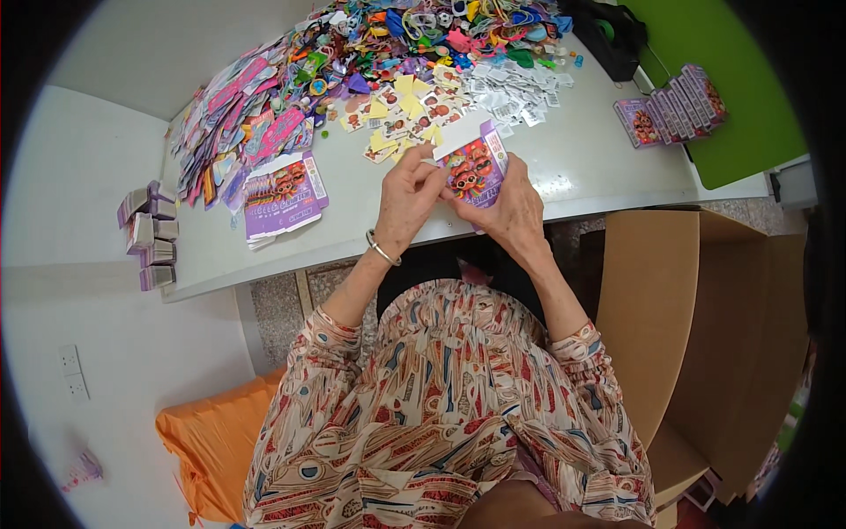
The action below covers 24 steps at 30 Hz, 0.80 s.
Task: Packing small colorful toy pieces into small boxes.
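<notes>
White and pale grey, the bench (pixel 573 172) runs across the upper half of the view, with a green surface (pixel 731 79) at its far right end. Both hands meet over its near edge and hold a small purple printed carton (pixel 476 163) with an open white flap on top. The left hand (pixel 407 196), with a metal bangle on the wrist, pinches the carton's left side between fingers and thumb. The right hand (pixel 511 207) cups the carton from below and from the right, fingers closed against it. The carton sits tilted, just above the bench edge.

Left of the hands lies a stack of flat purple cartons (pixel 284 194). Beyond it spreads a heap of colourful small toys and packets (pixel 370 53), with yellow cards (pixel 401 110) and small white sachets (pixel 515 88) beside it. On the green surface stands a row of filled purple cartons (pixel 674 106). More folded cartons (pixel 150 234) are stacked at the far left. A brown cardboard box (pixel 652 309) stands to the person's right.
</notes>
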{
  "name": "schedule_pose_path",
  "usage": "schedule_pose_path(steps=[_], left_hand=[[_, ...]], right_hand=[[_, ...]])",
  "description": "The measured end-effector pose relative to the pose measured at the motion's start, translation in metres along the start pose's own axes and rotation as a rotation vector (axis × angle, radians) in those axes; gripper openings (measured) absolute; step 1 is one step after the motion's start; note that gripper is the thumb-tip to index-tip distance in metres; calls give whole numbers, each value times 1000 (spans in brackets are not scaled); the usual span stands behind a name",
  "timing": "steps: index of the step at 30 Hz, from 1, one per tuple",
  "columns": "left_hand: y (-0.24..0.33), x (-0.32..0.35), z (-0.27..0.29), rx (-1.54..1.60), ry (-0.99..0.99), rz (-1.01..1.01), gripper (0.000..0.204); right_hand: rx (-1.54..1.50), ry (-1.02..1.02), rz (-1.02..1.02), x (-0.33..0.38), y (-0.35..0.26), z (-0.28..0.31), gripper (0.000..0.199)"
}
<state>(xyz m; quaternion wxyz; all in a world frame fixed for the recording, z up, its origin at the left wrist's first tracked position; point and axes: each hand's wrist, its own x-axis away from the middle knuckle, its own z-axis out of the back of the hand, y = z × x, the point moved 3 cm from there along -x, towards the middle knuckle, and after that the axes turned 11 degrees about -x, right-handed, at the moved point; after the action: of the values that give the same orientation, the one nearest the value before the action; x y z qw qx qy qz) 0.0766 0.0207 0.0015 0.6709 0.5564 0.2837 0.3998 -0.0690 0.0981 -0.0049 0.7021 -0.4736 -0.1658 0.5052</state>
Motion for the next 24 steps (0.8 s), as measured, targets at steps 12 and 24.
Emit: schedule_pose_path(steps=[12, 24], left_hand=[[-12, 5, -6, 132, 77, -233, 44], [8, -11, 10, -7, -376, -175, 66]], right_hand=[[-532, -311, -159, -5, 24, 1, 56], [-803, -664, -364, 4, 22, 15, 47]])
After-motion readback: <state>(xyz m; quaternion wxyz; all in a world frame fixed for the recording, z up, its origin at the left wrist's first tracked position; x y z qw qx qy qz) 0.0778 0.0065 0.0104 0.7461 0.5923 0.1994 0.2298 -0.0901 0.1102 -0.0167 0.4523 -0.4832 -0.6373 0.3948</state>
